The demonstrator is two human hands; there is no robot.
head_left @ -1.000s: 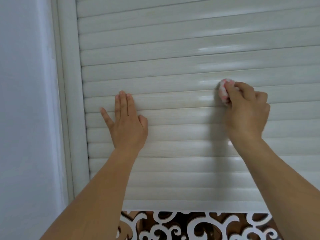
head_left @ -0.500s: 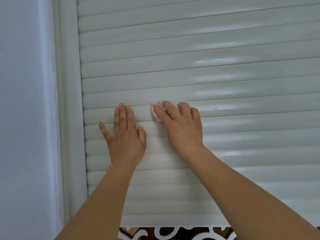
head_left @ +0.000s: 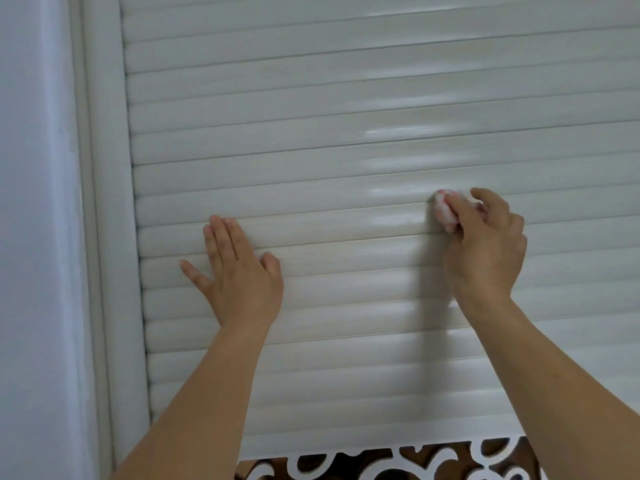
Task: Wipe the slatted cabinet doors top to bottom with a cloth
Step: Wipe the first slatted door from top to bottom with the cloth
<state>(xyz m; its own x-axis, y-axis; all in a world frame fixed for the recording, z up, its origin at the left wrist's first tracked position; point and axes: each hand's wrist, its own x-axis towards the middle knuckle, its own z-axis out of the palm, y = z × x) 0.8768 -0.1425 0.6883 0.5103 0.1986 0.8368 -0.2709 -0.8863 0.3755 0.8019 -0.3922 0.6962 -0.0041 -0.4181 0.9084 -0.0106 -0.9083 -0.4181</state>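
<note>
Wiping a slatted door with a bunched cloth

Right of centre, the right hand [head_left: 485, 251] grips a small pink-white cloth [head_left: 445, 211] against the door [head_left: 346, 98]; the cloth pokes out beyond its fingertips. The left hand [head_left: 239, 275] lies flat, fingers straight, at centre left.

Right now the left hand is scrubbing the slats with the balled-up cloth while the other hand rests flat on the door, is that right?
Not quite: the head view shows the right hand gripping the balled-up cloth against the slats. The left hand is the one resting flat on the door.
</note>
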